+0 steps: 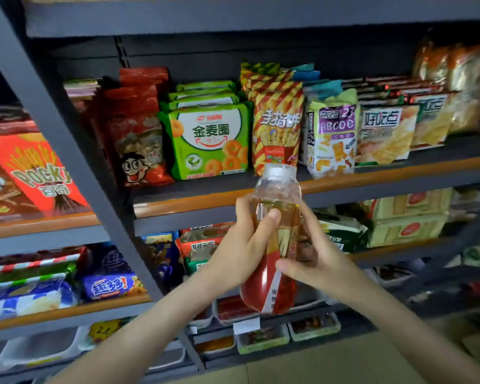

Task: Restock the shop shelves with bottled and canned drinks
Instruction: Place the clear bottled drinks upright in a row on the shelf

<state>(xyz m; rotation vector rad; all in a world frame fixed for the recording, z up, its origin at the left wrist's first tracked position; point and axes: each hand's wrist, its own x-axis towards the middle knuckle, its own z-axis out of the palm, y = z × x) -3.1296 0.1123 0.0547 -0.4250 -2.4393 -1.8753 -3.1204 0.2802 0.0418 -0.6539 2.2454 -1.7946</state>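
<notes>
Several snack-packed grey shelves [222, 202]

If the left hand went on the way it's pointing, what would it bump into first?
The left hand would probably meet the orange shelf edge first, beyond the bottle it holds; depth is unclear.

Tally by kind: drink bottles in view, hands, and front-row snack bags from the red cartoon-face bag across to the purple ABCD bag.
Drink bottles: 1, the bottle
Hands: 2, left hand and right hand
Front-row snack bags: 4, red cartoon-face bag, green bag, striped bag, purple ABCD bag
Total: 7
</notes>
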